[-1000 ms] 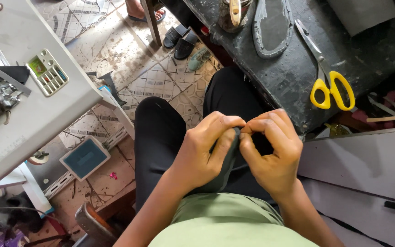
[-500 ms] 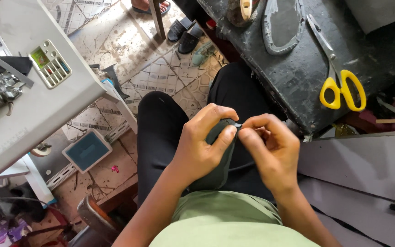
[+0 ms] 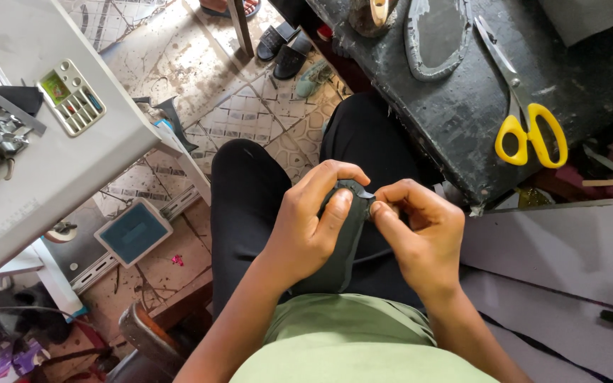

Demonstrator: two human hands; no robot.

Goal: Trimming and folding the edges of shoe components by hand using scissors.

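I sit with my legs in black trousers, both hands over my lap. My left hand (image 3: 313,223) wraps around a dark grey-green strip of material (image 3: 345,245) that hangs down between my thighs. My right hand (image 3: 416,237) pinches the top edge of the same piece with thumb and forefinger, close against the left thumb. What the right fingertips do at that edge is hidden.
A dark worktable (image 3: 462,106) at upper right carries yellow-handled scissors (image 3: 526,120), a grey shoe-sole piece (image 3: 438,32) and a small pot. A white sewing machine (image 3: 44,142) with a button panel stands at left. Black sandals (image 3: 282,50) lie on the tiled floor.
The view has shifted slightly. My hands have opened a little apart, and more of the grey-green piece shows between them than a second ago.
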